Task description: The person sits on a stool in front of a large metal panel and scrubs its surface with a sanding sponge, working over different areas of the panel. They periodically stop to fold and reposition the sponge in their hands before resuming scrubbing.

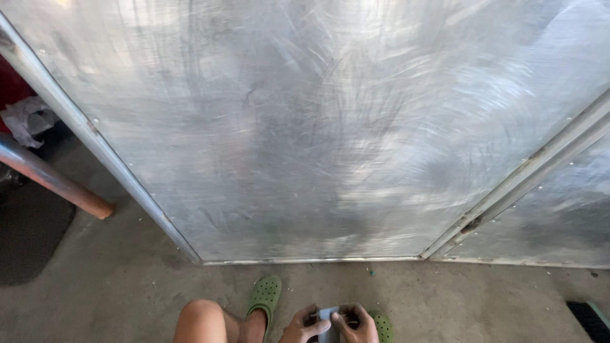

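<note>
Low at the bottom edge of the view, the person's two hands meet over the concrete floor (127, 286), just in front of a pair of green clogs. The left hand (304, 328) and the right hand (356, 327) are both closed on a small grey block (328, 317), which sits upright between them; the thumbs press its near face and the fingers curl round its sides. What the block is cannot be told, since it is small and partly cut off by the frame. The left clog (264, 296) stands flat on the floor just left of the hands, beside a bare knee (200, 321), and the right clog (382, 325) shows only its toe behind the right hand. Ahead of the feet rises a large, scratched metal sheet (318, 127), its bottom edge resting on the floor near the clogs. A second sheet (559, 216) joins it at the right along a slanting metal frame strip. At the left, a rusty pipe (54, 181) leans down to the floor, well apart from the hands, with crumpled cloth (25, 117) behind it.
</note>
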### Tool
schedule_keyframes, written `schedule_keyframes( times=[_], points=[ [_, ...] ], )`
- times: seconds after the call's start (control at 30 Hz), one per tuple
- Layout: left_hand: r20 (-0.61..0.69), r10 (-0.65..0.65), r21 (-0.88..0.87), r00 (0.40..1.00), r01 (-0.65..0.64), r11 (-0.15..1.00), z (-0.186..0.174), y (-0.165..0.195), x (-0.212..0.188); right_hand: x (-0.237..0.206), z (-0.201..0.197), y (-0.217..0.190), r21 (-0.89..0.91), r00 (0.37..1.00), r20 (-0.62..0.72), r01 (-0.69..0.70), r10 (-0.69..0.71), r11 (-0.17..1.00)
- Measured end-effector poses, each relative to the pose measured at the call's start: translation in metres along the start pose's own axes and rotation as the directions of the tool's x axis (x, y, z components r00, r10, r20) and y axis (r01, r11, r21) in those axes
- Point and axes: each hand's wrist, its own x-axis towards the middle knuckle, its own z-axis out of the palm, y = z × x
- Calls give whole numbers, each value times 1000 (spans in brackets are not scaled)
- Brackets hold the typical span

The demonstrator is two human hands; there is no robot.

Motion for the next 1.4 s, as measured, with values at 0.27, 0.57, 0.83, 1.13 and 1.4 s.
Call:
schedule_keyframes(
  times=[0.27,0.57,0.83,1.13,1.4],
  points=[
    [-15,45,-40,999,-46,998,11,9,-4,0,6,5,38,996,46,-77,75,996],
    [-257,87,-61,962,-106,993,18,12,3,0,10,1,-79,998,14,-53,55,995],
    [-421,371,462,828,-156,873,-7,52,3,3,4,-14,-245,992,-126,-13,-18,969],
    [344,928,875,141,-407,-262,16,308,76,9,5,-36,-392,996,-50,43,-68,919],
    [779,621,627,-87,97,-773,77,506,148,3,9,-47,-532,978,109,210,-179,821]
  ],
)
